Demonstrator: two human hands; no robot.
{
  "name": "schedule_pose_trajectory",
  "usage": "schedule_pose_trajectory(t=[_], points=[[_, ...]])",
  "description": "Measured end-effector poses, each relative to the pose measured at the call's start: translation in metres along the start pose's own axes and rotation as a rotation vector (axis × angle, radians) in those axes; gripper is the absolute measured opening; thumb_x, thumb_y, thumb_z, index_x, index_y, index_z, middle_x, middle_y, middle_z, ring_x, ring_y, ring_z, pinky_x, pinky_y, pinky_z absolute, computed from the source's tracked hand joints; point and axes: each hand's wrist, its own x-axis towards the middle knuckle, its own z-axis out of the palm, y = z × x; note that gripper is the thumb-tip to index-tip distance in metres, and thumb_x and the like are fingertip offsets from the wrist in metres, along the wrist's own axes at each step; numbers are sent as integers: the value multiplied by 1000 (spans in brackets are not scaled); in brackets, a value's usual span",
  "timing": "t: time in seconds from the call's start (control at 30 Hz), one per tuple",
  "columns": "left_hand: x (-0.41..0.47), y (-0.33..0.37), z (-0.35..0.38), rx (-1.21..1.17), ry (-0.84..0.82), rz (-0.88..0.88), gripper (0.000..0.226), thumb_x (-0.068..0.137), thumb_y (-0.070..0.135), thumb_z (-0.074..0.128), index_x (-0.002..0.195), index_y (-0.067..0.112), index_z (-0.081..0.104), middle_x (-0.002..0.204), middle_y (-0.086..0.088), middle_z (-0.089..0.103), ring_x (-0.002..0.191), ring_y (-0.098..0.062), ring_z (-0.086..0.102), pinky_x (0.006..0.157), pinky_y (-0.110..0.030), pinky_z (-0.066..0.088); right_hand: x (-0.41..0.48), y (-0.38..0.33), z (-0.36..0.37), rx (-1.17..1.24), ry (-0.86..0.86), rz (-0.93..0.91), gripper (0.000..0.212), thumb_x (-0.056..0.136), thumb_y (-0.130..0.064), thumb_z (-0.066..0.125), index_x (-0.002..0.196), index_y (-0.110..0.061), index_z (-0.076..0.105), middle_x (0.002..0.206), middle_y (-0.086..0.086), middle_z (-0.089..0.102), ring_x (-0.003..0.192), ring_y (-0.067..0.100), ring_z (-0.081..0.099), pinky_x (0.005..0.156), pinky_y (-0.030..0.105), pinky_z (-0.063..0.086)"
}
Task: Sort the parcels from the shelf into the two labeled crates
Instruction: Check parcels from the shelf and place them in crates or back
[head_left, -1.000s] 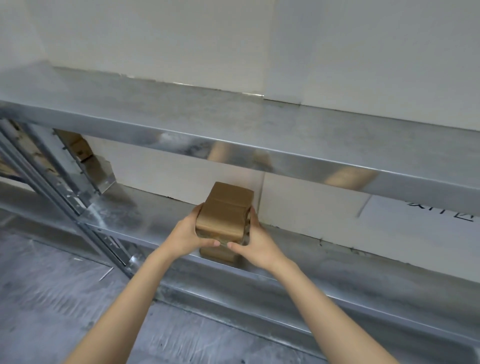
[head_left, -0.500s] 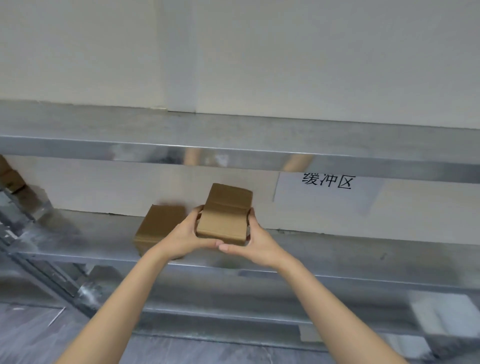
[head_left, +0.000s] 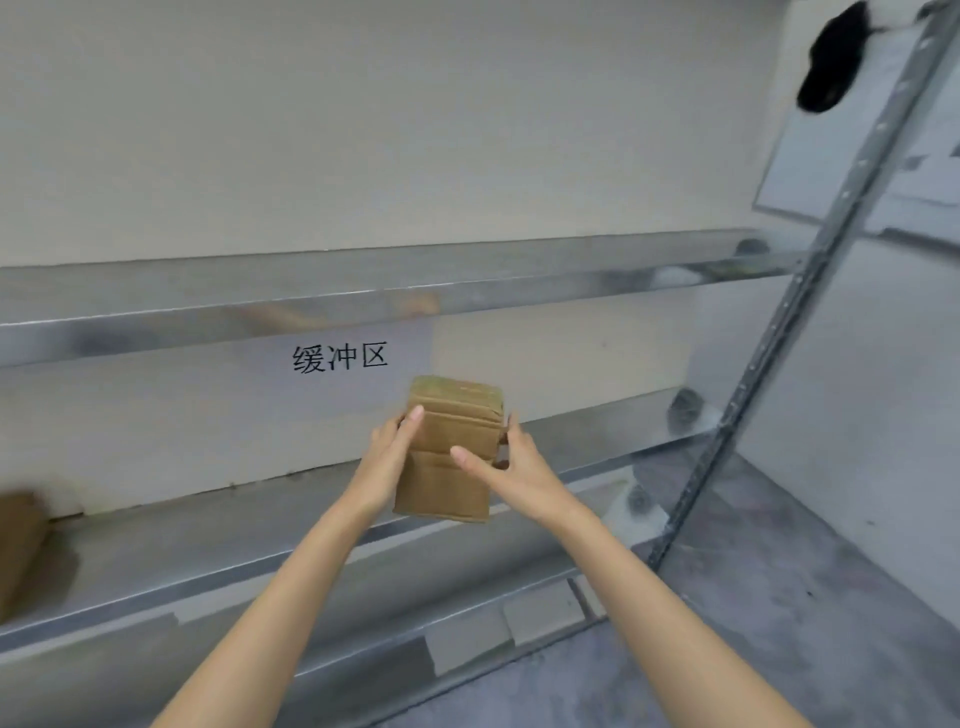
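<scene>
A small brown cardboard parcel (head_left: 451, 447) is held up in front of the metal shelf (head_left: 208, 540), clear of its surface. My left hand (head_left: 387, 457) holds its left side, thumb laid along the front face. My right hand (head_left: 511, 467) grips the right side, thumb across the front. A second brown parcel (head_left: 18, 545) lies on the same shelf at the far left edge of the view, blurred and partly cut off. No crate is in view.
A paper sign with black characters (head_left: 340, 357) hangs on the wall behind the parcel. An upper shelf (head_left: 363, 291) runs above. A slanted perforated metal upright (head_left: 769, 338) stands at the right, with grey floor (head_left: 779, 623) beyond it.
The view has swung to the right. The held parcel now sits right of the sign, and the second parcel has slid to the far left edge. Both hands keep their hold.
</scene>
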Motion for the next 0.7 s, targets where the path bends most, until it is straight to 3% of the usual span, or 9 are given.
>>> schedule_pose_trajectory(t=[0.07, 0.17, 0.27, 0.37, 0.47, 0.53, 0.6, 0.7], points=[[0, 19, 57, -9, -33, 16, 31, 93, 63, 36, 110, 43, 52, 130, 4, 46, 129, -12, 40, 107, -34, 32, -20, 15, -46, -12, 103, 26, 113, 81, -65, 64, 158, -16, -3, 154, 0, 20, 144, 13, 25, 113, 25, 22], [-3, 48, 138, -54, -128, 24, 35, 89, 70, 36, 98, 38, 48, 119, 4, 47, 101, 4, 48, 77, -19, 35, -52, 34, -111, -4, 250, 28, 87, 85, -64, 61, 154, -31, 19, 138, -2, 33, 117, 1, 40, 98, 21, 28], [-4, 72, 210, -50, -275, 64, 38, 89, 70, 36, 102, 38, 50, 120, 7, 48, 101, 4, 48, 87, -25, 32, -85, 56, -172, 45, 371, 34, 71, 86, -62, 61, 147, -39, 32, 129, -7, 39, 113, -9, 38, 94, 21, 29], [-6, 96, 277, -73, -463, 157, 47, 87, 65, 41, 110, 29, 61, 112, 14, 67, 103, 0, 61, 86, -14, 42, -117, 74, -227, 46, 506, 25, 50, 88, -54, 64, 134, -43, 46, 118, -24, 50, 121, -5, 42, 91, 11, 34], [-7, 113, 339, -62, -578, 175, 64, 81, 69, 44, 123, 26, 63, 122, 7, 66, 114, -8, 59, 102, -28, 42, -145, 94, -279, 41, 660, 38, 27, 89, -40, 70, 109, -48, 55, 98, -43, 62, 98, -22, 55, 74, -3, 38], [-6, 118, 381, -67, -637, 185, 65, 78, 71, 47, 125, 29, 61, 123, 12, 65, 115, -3, 58, 104, -30, 40, -163, 110, -312, 58, 758, 70, 33, 85, -39, 74, 111, -48, 56, 99, -40, 64, 98, -20, 57, 75, -2, 40], [-7, 125, 422, -68, -676, 210, 59, 76, 71, 50, 119, 32, 62, 114, 21, 66, 110, 4, 58, 94, -20, 41, -179, 128, -343, 61, 841, 76, 48, 83, -37, 77, 124, -42, 54, 111, -31, 62, 103, -16, 56, 78, -1, 40], [-6, 138, 487, -80, -752, 236, 55, 73, 70, 54, 111, 32, 62, 108, 21, 67, 105, 5, 59, 79, -15, 42, -202, 152, -390, 21, 960, 128, 64, 80, -33, 81, 134, -33, 46, 114, -32, 50, 97, -27, 46, 73, -6, 35]])
